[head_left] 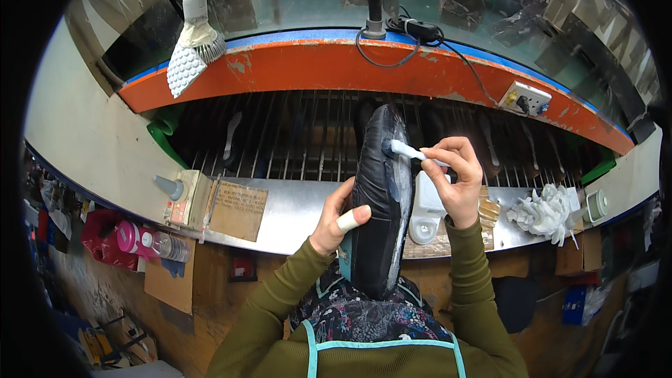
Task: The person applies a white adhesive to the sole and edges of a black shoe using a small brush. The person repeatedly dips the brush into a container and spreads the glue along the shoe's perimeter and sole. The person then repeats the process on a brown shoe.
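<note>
My left hand (337, 220), its thumb wrapped in pale tape, grips a long black shoe upper (372, 210) from the left side. The upper stands lengthwise over my lap, its black surface creased. A whitish, smeared band runs along its right side. Teal material shows at its lower left, under my wrist. My right hand (458, 175) pinches a white-handled brush (406, 149) between thumb and fingers. The brush's dark tip touches the upper near its far end. A white container with a round opening (423, 229) stands partly hidden behind the right hand.
Past a metal ledge (280, 234) lies a rack of metal rods (280, 133) under an orange beam (280, 66). A lamp (192, 49) hangs at left. A beige box (187, 199) and cardboard (238, 210) sit left; crumpled white cloth or paper (542, 211) lies right.
</note>
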### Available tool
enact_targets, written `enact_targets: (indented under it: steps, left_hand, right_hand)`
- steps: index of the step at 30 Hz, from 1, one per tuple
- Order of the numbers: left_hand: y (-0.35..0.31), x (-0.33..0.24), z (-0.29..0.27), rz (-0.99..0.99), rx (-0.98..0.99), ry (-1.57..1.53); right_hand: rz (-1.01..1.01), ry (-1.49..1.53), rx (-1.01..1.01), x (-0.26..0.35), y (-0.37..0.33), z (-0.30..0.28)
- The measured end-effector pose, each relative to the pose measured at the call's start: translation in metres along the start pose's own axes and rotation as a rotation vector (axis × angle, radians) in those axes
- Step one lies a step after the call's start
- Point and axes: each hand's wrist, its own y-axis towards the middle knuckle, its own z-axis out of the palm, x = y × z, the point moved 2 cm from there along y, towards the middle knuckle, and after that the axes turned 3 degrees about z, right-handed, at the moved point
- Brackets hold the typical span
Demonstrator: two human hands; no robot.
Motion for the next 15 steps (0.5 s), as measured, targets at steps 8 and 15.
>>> enact_targets:
  steps: [8, 15]
  left_hand:
    - [0.006, -0.004, 0.003, -0.075, -0.012, -0.063]
    - [0.009, -0.001, 0.006, -0.127, -0.039, -0.075]
  right_hand:
    - [-0.009, -0.048, 0.074, -0.007, -0.012, -0.009]
    - [0.003, -0.113, 0.121, -0.012, -0.022, -0.019]
